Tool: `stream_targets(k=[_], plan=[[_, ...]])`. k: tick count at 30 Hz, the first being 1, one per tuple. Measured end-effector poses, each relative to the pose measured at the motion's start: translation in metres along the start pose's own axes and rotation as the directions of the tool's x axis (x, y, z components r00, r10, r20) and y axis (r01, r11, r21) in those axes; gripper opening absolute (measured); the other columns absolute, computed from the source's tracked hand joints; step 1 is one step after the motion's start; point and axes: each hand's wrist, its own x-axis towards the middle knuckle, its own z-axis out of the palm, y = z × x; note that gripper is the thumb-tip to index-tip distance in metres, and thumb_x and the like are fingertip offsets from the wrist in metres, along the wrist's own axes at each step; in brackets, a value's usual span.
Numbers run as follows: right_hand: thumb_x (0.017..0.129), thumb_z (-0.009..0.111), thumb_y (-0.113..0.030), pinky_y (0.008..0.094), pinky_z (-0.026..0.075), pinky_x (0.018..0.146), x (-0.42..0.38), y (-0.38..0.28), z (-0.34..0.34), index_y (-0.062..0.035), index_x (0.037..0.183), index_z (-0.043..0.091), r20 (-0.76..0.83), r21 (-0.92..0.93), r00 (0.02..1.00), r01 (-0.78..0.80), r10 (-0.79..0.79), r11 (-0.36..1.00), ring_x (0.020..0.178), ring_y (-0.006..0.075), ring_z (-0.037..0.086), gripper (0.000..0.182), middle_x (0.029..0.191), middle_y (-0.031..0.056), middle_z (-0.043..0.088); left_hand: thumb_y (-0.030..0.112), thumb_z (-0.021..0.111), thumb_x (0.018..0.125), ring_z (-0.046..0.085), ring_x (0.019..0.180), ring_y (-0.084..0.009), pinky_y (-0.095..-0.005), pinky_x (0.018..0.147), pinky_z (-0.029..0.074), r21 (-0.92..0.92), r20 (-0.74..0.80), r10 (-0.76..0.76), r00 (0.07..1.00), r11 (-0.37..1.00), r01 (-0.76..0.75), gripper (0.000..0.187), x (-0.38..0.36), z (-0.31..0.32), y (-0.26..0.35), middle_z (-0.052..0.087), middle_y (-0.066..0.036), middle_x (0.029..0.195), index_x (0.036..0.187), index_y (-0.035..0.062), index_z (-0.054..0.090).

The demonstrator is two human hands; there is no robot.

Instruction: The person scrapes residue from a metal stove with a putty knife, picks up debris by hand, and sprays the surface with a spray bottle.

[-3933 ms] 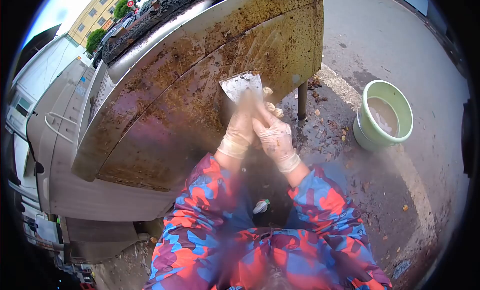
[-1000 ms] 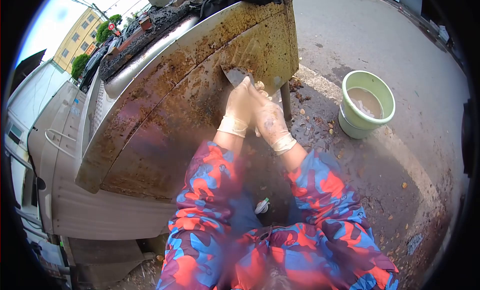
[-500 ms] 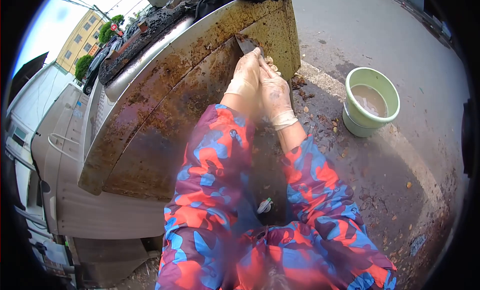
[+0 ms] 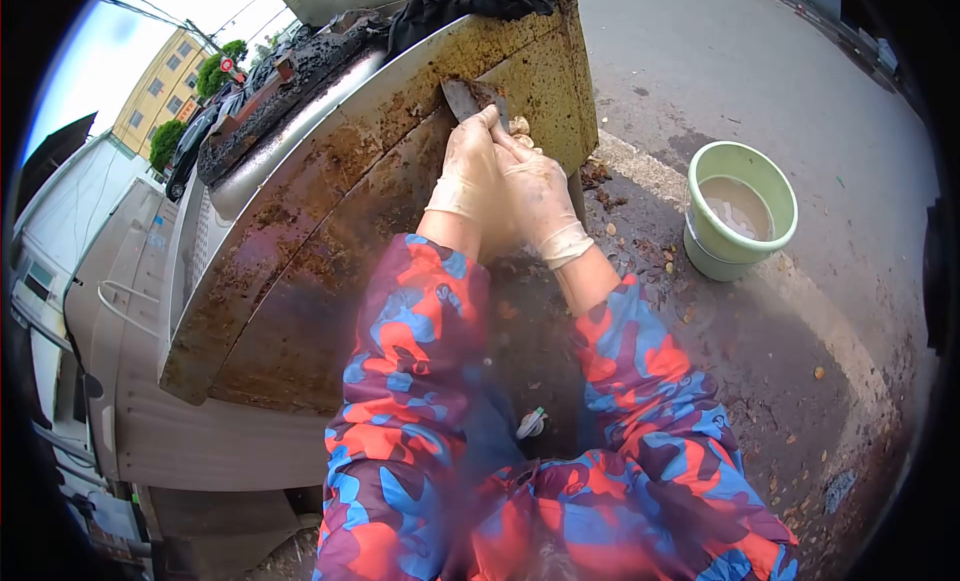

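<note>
A scraper with a flat metal blade [image 4: 461,100] rests against a large metal panel [image 4: 330,216] coated in brown grease. My left hand [image 4: 470,163], in a thin pale glove, is closed around the tool just behind the blade. Tight beside it, my gloved right hand [image 4: 537,189] also grips the scraper, its fingers curled round the far side. The handle is mostly hidden by both hands. Dark brown residue [image 4: 487,93] lies by the blade on the panel.
To the right, a green bucket [image 4: 712,243] holds murky water on the pavement. Black cloth [image 4: 465,9] and a charred, crusted piece [image 4: 290,106] lie atop the metal unit. Brown debris [image 4: 603,186] is scattered on the ground. A small white object [image 4: 531,423] sits below my arms.
Both hands have shifted left along the panel with the scraper, and the blade now sits further left and slightly lower. Their hold looks the same.
</note>
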Motion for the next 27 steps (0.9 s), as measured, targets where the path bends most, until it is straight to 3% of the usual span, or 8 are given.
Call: stream_targets(k=[1,2,4,9,15,21,25,27], plan=[[0.089,0.051,-0.029,0.0272,0.038,0.037,0.005,0.001,0.0,-0.0165,0.123,0.054,-0.04,0.104,0.998,-0.038,0.043,0.994,0.037,0.0108,0.043,0.036,0.056,0.0044,0.053,0.026,0.044,0.089,0.054,0.058,-0.0283,-0.0385,0.056,0.048,-0.007,-0.047,-0.035,0.998,0.999,0.034,0.032,0.005,0.007,0.004,0.056,-0.017,0.071,0.085,-0.0048,0.052],[0.089,0.051,-0.029,0.0272,0.038,0.037,0.008,0.001,-0.005,-0.0165,0.123,0.054,-0.039,0.101,0.998,-0.041,0.045,0.994,0.037,0.0108,0.043,0.036,0.056,0.0044,0.053,0.026,0.045,0.089,0.054,0.057,-0.0288,-0.0379,0.057,0.047,0.005,0.047,-0.117,0.992,0.993,0.116,0.031,0.024,0.0,0.005,0.056,-0.017,0.07,0.082,-0.0039,0.051],[0.08,0.051,-0.008,0.0291,0.043,0.092,0.013,-0.017,-0.021,-0.0109,0.121,0.054,0.042,0.07,0.987,-0.16,0.158,0.985,0.108,0.0264,0.054,0.041,0.128,0.0089,0.05,0.026,0.045,0.089,0.054,0.058,-0.0287,-0.0377,0.057,0.047,0.042,0.015,-0.02,1.0,0.999,0.02,0.032,0.021,0.019,0.004,0.056,-0.016,0.07,0.083,-0.0046,0.051],[0.078,0.055,-0.011,0.0302,0.044,0.09,0.006,-0.021,-0.018,-0.0115,0.118,0.055,-0.036,0.222,0.977,-0.199,0.212,0.955,0.106,0.0269,0.055,0.04,0.126,0.0096,0.051,0.029,0.049,0.088,0.056,0.061,-0.0262,-0.037,0.06,0.048,0.004,0.097,-0.008,0.995,1.0,0.007,0.031,-0.001,0.02,0.002,0.056,-0.014,0.072,0.088,-0.0015,0.053],[0.077,0.053,-0.01,0.0365,0.049,0.071,-0.021,-0.027,0.005,-0.0091,0.099,0.058,0.136,-0.331,0.932,0.363,-0.337,0.871,0.085,0.0291,0.06,0.022,0.126,0.004,0.051,0.041,0.05,0.089,0.06,0.071,-0.0237,-0.0335,0.066,0.049,-0.066,0.141,0.196,0.97,0.98,-0.188,0.04,-0.032,-0.04,-0.008,0.061,-0.013,0.079,0.097,0.002,0.056],[0.078,0.05,-0.011,0.0344,0.049,0.077,0.0,-0.016,0.013,-0.0095,0.107,0.059,0.082,-0.392,0.9,0.424,-0.428,0.816,0.094,0.0254,0.06,0.031,0.128,0.0043,0.05,0.035,0.043,0.093,0.06,0.065,-0.0198,-0.0294,0.059,0.049,0.187,0.064,0.349,0.935,0.916,-0.355,0.041,-0.021,-0.027,0.012,0.062,-0.013,0.076,0.088,-0.003,0.059],[0.082,0.049,-0.011,0.0327,0.048,0.081,0.001,-0.028,0.009,-0.009,0.108,0.061,-0.008,-0.155,0.973,0.229,-0.233,0.961,0.096,0.0262,0.059,0.029,0.124,0.0074,0.053,0.032,0.045,0.092,0.059,0.065,-0.0215,-0.0315,0.061,0.049,0.302,0.06,0.366,0.929,0.88,-0.366,0.039,-0.036,-0.014,0.017,0.061,-0.014,0.076,0.091,-0.0047,0.057],[0.089,0.049,-0.026,0.0272,0.043,0.042,-0.009,-0.04,0.006,-0.0115,0.122,0.054,-0.033,0.149,0.982,0.191,-0.188,0.97,0.037,0.0126,0.048,0.036,0.059,0.0082,0.058,0.029,0.048,0.091,0.059,0.067,-0.023,-0.0341,0.063,0.049,0.263,-0.066,0.32,0.945,0.919,-0.293,0.036,-0.056,0.0,0.022,0.06,-0.015,0.078,0.093,-0.0056,0.056]])
